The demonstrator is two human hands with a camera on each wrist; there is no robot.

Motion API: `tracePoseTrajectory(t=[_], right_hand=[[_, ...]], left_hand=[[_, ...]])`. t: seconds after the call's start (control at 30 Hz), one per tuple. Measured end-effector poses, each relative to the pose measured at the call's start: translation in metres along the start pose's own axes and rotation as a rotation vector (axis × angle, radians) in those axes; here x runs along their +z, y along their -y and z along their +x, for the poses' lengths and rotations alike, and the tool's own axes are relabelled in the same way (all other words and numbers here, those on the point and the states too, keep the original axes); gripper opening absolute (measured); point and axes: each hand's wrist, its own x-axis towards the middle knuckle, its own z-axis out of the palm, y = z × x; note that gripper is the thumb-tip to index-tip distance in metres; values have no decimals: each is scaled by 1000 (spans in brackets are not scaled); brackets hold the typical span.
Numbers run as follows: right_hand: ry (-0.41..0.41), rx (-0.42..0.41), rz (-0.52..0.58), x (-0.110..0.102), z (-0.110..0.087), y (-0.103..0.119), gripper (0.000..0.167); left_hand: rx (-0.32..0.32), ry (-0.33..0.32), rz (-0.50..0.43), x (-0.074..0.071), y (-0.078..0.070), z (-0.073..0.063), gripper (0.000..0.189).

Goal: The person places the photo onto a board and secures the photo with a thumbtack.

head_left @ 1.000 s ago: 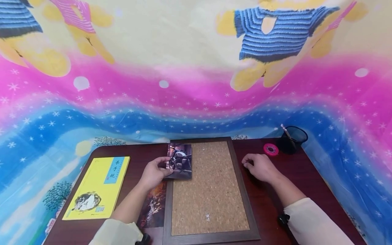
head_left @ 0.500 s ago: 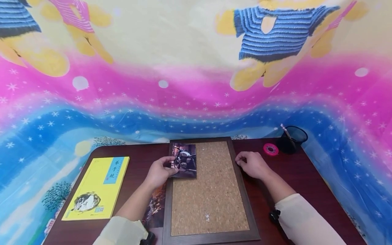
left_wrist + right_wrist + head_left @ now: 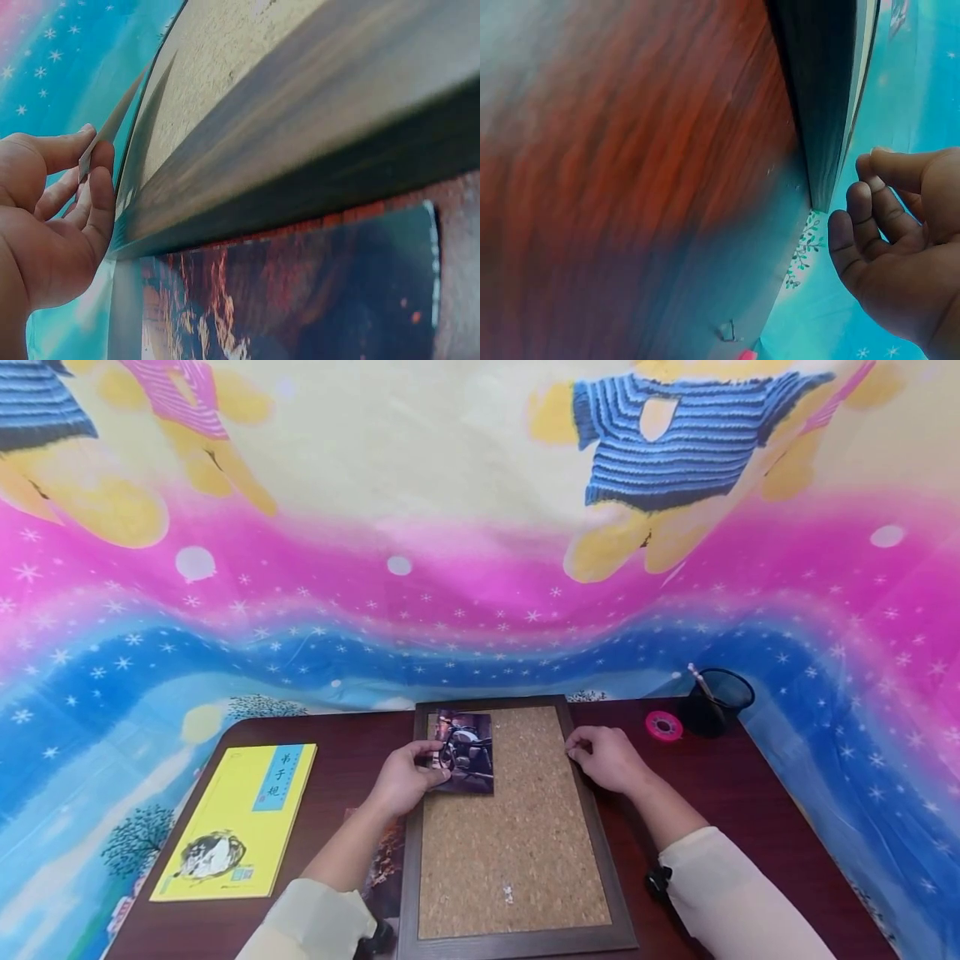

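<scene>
A photo print of a motorcycle [image 3: 471, 752] is pinched at its left edge by my left hand [image 3: 406, 777], over the upper left of a framed cork board [image 3: 517, 843]. In the left wrist view, the thumb and fingers grip the print [image 3: 112, 124], which is tilted up from the cork. My right hand [image 3: 609, 758] is at the board's right frame edge, fingers curled and thumb meeting the index fingertip. Nothing can be made out between those fingertips in the right wrist view. Another print [image 3: 300, 292], dark with orange, lies beside the board's left edge, partly under my left forearm.
A yellow book [image 3: 236, 818] lies on the dark red table [image 3: 330, 752] at left. At back right are a pink tape roll [image 3: 663, 726] and a black mesh holder [image 3: 705, 710] with a stick-like item. A printed cloth [image 3: 420, 610] hangs behind the table.
My left hand has carried the motorcycle print rightward, further over the cork. The right hand has moved left and slightly up to the board's right frame edge.
</scene>
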Motion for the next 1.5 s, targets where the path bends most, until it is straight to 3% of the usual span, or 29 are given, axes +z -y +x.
tracePoseTrajectory(t=[0.73, 0.9, 1.1, 1.37, 1.5], right_hand=[[9, -38, 25, 6, 17, 16, 5], [4, -48, 29, 8, 22, 19, 5], [3, -41, 14, 9, 25, 26, 5], [-1, -57, -1, 11, 30, 27, 6], [1, -65, 4, 12, 33, 29, 5]], left_hand=[[32, 21, 17, 22, -8, 8, 50], [50, 15, 87, 25, -5, 13, 51], [90, -3, 260, 28, -7, 16, 52], [132, 6, 313, 34, -11, 19, 52], [163, -11, 385, 37, -13, 21, 50]])
